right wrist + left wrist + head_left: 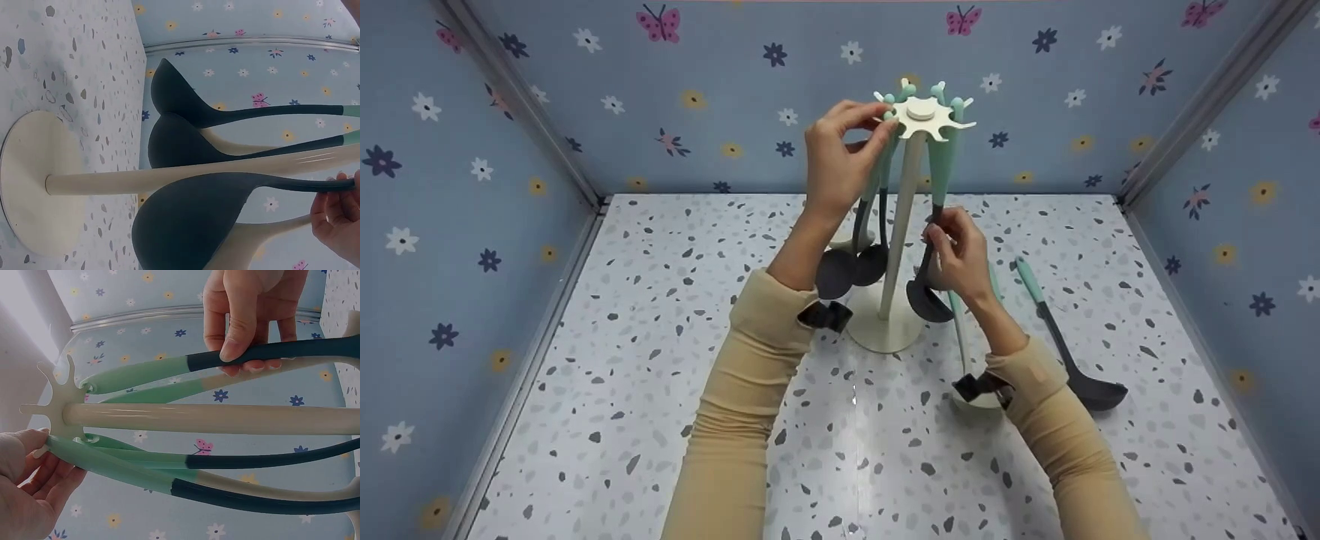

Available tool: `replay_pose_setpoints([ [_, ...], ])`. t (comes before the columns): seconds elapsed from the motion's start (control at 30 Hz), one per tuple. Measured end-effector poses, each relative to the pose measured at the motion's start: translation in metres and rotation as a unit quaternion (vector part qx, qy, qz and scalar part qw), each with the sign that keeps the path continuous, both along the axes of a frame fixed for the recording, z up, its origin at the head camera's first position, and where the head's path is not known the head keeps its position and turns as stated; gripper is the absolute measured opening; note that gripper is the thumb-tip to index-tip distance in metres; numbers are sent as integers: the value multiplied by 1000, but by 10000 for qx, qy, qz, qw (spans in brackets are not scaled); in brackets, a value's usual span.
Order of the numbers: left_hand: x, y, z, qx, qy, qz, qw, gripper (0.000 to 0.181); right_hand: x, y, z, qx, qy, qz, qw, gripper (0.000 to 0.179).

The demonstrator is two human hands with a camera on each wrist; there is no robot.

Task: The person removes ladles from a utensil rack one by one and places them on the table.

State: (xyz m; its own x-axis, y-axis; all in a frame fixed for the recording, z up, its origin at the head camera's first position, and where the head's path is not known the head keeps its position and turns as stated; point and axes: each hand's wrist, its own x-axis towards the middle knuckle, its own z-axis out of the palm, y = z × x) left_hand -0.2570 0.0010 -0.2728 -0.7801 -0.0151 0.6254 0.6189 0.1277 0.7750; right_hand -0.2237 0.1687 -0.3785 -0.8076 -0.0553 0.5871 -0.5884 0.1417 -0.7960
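A cream utensil stand [910,187] with a hooked top holds several hanging ladles with mint handles. At the left of its top, my left hand [840,161] pinches the handle end of a dark ladle [132,473] between thumb and fingers, beside a hook. Lower on the right, my right hand [962,251] pinches the dark shaft of another ladle [928,302], whose handle reaches up to the hooks. In the right wrist view, a cream utensil [242,242] hangs behind that ladle's bowl. Further dark ladle bowls [174,140] show beyond the post; part of the cream one behind them is hidden.
On the speckled table [660,360], a dark ladle with a mint handle [1099,390] lies at the right. A cream-headed utensil [962,337] lies partly under my right wrist. Flower-patterned walls [780,82] enclose the back and sides.
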Motion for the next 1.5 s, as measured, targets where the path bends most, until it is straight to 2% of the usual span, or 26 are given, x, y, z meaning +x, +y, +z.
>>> replay_pose_setpoints([
  [0.17, 0, 0, 0, -20, 22, 20, 10000, 19, 6, 2, 4, -177, -231, 110, 9995, 8],
  [0.57, 1, 1, -1, 80, 36, -37, 10000, 18, 10, 6, 8, -298, -172, 21, 9994, 8],
  [0.8, 0, 1, -1, 80, 19, -58, 9999, 18, 14, 10, 11, -40, -166, -444, 9989, 10],
  [0.9, 0, 1, -2, 17, 111, -18, 9999, 18, 14, 13, 13, 53, -112, -649, 9978, 11],
  [1.03, 0, -1, -3, -53, 195, 24, 9998, 19, 12, 22, 15, 23, -32, -727, 9973, 12],
  [1.27, 0, 0, -1, 36, 120, -46, 9999, 19, 1, 48, 9, -104, 36, -972, 9952, 13],
  [1.5, 0, 0, -2, 69, 104, -69, 9999, 18, 2, 78, 13, 185, -155, -1472, 9888, 16],
])
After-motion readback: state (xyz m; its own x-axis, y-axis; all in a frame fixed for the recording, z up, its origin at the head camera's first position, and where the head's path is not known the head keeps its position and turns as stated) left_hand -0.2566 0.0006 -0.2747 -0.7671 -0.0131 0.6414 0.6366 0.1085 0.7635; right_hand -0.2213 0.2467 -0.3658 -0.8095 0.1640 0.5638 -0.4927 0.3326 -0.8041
